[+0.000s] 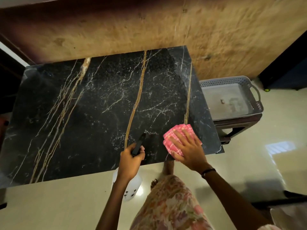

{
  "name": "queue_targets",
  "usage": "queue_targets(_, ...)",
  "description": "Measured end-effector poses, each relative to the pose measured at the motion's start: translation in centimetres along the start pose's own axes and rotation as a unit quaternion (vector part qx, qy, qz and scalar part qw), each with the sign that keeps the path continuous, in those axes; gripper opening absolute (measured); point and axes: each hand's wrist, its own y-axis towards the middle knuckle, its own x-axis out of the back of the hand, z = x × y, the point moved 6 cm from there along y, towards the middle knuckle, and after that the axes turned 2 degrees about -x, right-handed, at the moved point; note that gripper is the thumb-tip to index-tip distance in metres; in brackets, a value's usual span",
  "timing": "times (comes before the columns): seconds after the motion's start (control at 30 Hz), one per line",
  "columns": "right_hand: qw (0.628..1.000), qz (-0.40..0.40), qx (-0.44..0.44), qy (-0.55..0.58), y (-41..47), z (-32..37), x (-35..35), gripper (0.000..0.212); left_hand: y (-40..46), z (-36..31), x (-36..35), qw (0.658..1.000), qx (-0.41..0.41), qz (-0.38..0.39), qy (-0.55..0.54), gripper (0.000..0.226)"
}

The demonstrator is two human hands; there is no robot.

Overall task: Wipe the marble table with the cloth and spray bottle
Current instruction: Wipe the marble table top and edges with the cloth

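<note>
A black marble table (93, 110) with gold and white veins fills the middle of the view. My right hand (189, 150) lies flat on a folded pink checked cloth (172, 138), pressing it onto the table's near right corner. My left hand (131, 159) grips the black head of a spray bottle (138, 145) at the table's front edge, nozzle pointing out over the marble. The bottle's white body (132, 186) hangs below the table edge, partly hidden by my forearm.
A grey perforated basket (252, 85) sits on a dark stool (235, 127) right of the table. A tan wall runs behind the table. Glossy cream floor lies in front, with my patterned dress (167, 206) and my feet close to the table edge.
</note>
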Motion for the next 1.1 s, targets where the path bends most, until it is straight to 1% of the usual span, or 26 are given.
queue_targets(0.07,0.998,0.0,-0.055,-0.003,-0.3,-4.2,0.8,0.069,0.2,-0.3,-0.2,1.0,-0.004,0.002,0.003,0.02)
queue_targets(0.17,0.991,0.008,-0.135,0.008,1.6,-9.9,2.1,0.072,0.4,-1.0,-0.8,1.0,-0.006,0.008,0.003,0.02)
queue_targets(0.23,0.984,0.011,-0.176,0.016,4.1,-12.1,2.6,0.074,0.8,-1.6,-1.3,1.0,-0.007,0.011,-0.002,0.02)
queue_targets(0.3,0.979,0.006,-0.202,0.02,6.9,-12.1,2.9,0.075,1.2,-2.2,-1.9,1.0,-0.009,0.011,-0.003,0.02)
queue_targets(0.37,0.982,-0.007,-0.187,0.022,9.3,-10.2,2.9,0.073,1.9,-2.6,-2.7,1.0,-0.012,0.01,0.007,0.021)
queue_targets(0.43,0.992,-0.02,-0.122,0.014,9.8,-7.2,2.5,0.069,2.6,-3.2,-3.6,1.0,-0.011,0.011,0.009,0.02)
queue_targets(0.5,0.999,-0.025,-0.045,0.015,8.4,-5.3,2.0,0.065,3.6,-3.9,-4.6,1.0,-0.01,0.011,0.012,0.016)
queue_targets(0.57,0.999,-0.028,0.008,0.016,6.2,-5.6,1.8,0.061,4.5,-4.8,-5.6,1.0,-0.009,0.019,0.015,0.015)
queue_targets(0.6,0.999,-0.034,0.018,0.013,5.2,-6.4,1.8,0.06,4.8,-5.2,-6.1,1.0,-0.009,0.024,0.012,0.016)
queue_targets(0.67,0.999,-0.04,0.0,0.013,4.7,-9.1,2.3,0.06,5.9,-5.9,-6.9,1.0,-0.006,0.025,0.004,0.019)
queue_targets(0.73,0.998,-0.033,-0.049,0.015,6.2,-12.3,2.7,0.062,7.1,-6.6,-7.6,1.0,-0.004,0.023,0.003,0.02)
queue_targets(0.83,0.992,-0.014,-0.121,0.037,11.4,-15.7,3.3,0.064,8.8,-7.7,-8.6,1.0,-0.001,0.019,0.003,0.017)
queue_targets(0.9,0.988,-0.016,-0.146,0.045,15.6,-16.4,4.0,0.064,10.1,-8.5,-9.2,1.0,0.004,0.011,-0.001,0.017)
queue_targets(0.97,0.989,-0.023,-0.14,0.04,19.3,-15.7,4.5,0.064,11.4,-9.4,-9.8,1.0,0.003,0.007,0.0,0.016)
queue_targets(1.0,0.991,-0.029,-0.124,0.036,20.8,-15.0,4.5,0.063,12.2,-9.9,-10.0,1.0,0.001,0.006,0.001,0.016)
queue_targets(1.1,0.998,-0.054,-0.035,0.026,22.4,-12.2,4.5,0.061,14.4,-11.3,-10.9,1.0,-0.009,0.008,0.007,0.014)
